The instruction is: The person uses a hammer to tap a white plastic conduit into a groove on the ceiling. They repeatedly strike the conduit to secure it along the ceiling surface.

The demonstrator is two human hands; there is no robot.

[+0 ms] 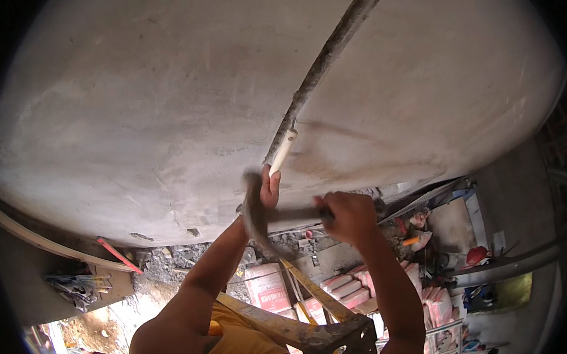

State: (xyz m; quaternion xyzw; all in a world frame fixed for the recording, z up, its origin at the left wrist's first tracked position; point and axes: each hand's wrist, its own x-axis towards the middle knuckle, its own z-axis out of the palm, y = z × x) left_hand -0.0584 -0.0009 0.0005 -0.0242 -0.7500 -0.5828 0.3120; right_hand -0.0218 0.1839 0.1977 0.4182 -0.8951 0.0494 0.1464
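Observation:
A long, rough groove runs slantwise down the grey plastered wall. My left hand is closed around the lower end of a white-handled chisel, whose thin dark metal tip rests at the groove. In my right hand is the handle of a hammer. Its head is smeared by motion and appears in front of my left wrist, hiding part of it. How far the hammer is from the chisel's butt I cannot tell.
Just below me stands a worn yellow stepladder. Stacked red-and-white bags lie on the floor beyond it, with rubble along the wall's foot. A red strip leans at the left.

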